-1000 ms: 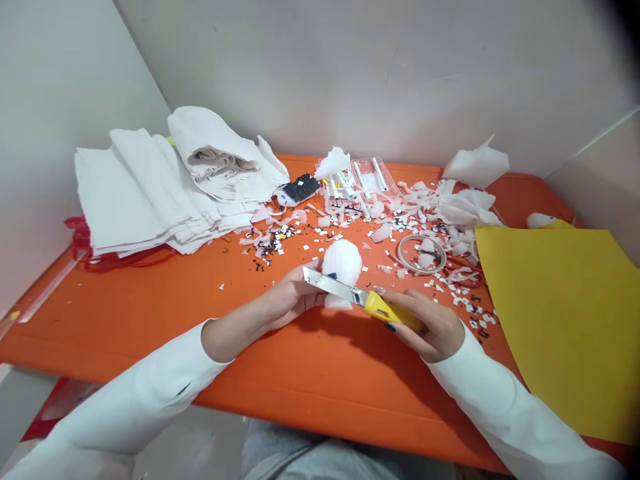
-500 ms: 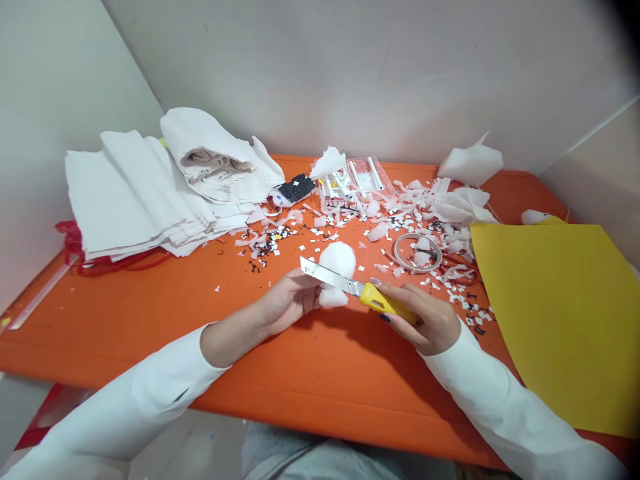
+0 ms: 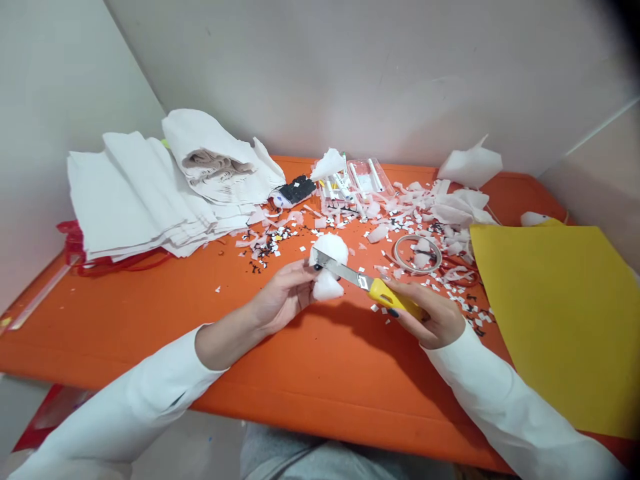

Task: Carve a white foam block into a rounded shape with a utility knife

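Between the fingers and thumb of my left hand (image 3: 286, 293) is a white foam piece (image 3: 334, 247) with a rounded top and a smaller lower lobe. My right hand (image 3: 431, 310) is wrapped round the yellow handle of a utility knife (image 3: 390, 293). The knife's long metal blade points left and lies across the narrow middle of the foam, its tip close to my left thumb. Part of the foam is hidden behind the blade and my left fingers. Both hands are above the orange table (image 3: 310, 373).
White cloth sheets (image 3: 145, 193) lie folded at the left. Scattered foam scraps (image 3: 380, 232), a tape roll (image 3: 418, 254), a marker case (image 3: 370, 177) and a black-and-white piece (image 3: 295, 191) sit farther back. A yellow sheet (image 3: 560, 320) covers the right side.
The foam piece and my left hand have shifted slightly left and up. The knife has moved a little right against the foam, and its blade has turned, now looking darker.
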Tool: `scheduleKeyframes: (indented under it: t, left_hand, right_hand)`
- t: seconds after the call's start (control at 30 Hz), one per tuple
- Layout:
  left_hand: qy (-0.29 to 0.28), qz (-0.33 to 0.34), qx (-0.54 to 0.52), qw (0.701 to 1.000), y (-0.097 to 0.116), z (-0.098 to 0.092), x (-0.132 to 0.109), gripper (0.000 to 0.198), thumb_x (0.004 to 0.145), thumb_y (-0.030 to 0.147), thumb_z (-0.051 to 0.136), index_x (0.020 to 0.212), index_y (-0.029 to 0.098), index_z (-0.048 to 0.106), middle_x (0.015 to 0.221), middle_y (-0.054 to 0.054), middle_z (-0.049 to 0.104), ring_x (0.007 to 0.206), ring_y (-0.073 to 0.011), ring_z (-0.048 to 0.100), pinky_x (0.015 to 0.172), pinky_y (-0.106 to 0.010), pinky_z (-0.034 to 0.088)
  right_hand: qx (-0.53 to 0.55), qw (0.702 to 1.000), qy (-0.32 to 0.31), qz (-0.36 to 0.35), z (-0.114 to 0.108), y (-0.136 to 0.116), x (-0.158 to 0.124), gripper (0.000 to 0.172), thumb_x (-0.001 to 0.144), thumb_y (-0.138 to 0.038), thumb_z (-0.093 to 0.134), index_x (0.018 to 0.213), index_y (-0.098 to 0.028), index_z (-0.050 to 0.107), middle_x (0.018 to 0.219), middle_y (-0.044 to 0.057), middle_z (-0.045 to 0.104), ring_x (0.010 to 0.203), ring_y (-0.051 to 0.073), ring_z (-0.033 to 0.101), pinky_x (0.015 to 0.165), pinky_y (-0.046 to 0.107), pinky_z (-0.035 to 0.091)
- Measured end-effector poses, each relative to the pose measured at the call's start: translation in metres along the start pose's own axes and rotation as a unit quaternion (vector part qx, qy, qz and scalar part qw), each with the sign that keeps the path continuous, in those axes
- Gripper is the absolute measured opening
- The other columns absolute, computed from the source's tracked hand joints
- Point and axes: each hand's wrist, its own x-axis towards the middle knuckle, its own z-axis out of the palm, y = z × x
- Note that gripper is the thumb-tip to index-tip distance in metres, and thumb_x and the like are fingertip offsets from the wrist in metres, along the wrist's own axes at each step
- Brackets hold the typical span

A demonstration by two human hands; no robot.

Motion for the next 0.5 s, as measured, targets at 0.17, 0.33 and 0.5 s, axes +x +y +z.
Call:
scheduleKeyframes:
  t: [0.17,0.33,0.5]
  left_hand:
    - [0.015,-0.019,-0.006,1.0,-0.009,-0.001,0.0,0.013,0.065,0.005,0.067,0.076,0.011,0.067,0.068,-0.004,0.068,0.061,-0.0127,0.063,0.058,-0.019,0.051]
    - [0.044,-0.042,-0.023,0.998,-0.012,-0.001,0.001,0.009,0.067,0.004,0.065,0.073,0.011,0.065,0.066,-0.003,0.067,0.059,-0.0124,0.063,0.059,-0.02,0.053]
    - [0.053,-0.067,-0.04,0.996,-0.011,0.002,0.0,0.011,0.072,0.005,0.061,0.08,0.01,0.067,0.073,-0.007,0.07,0.061,-0.0134,0.065,0.06,-0.02,0.054]
  right_hand:
    - [-0.001,1.0,0.004,-0.02,0.001,-0.003,0.003,0.033,0.094,-0.03,0.048,0.124,-0.021,0.059,0.09,0.009,0.07,0.062,0.015,0.061,0.053,0.025,0.046]
    - [-0.049,0.999,0.001,-0.018,0.0,-0.003,0.001,0.034,0.094,-0.029,0.047,0.124,-0.019,0.059,0.083,0.008,0.068,0.053,0.013,0.054,0.047,0.024,0.042]
    - [-0.053,0.998,0.011,-0.014,0.003,-0.003,0.003,0.034,0.093,-0.028,0.049,0.125,-0.021,0.06,0.088,0.008,0.069,0.059,0.014,0.059,0.051,0.025,0.045]
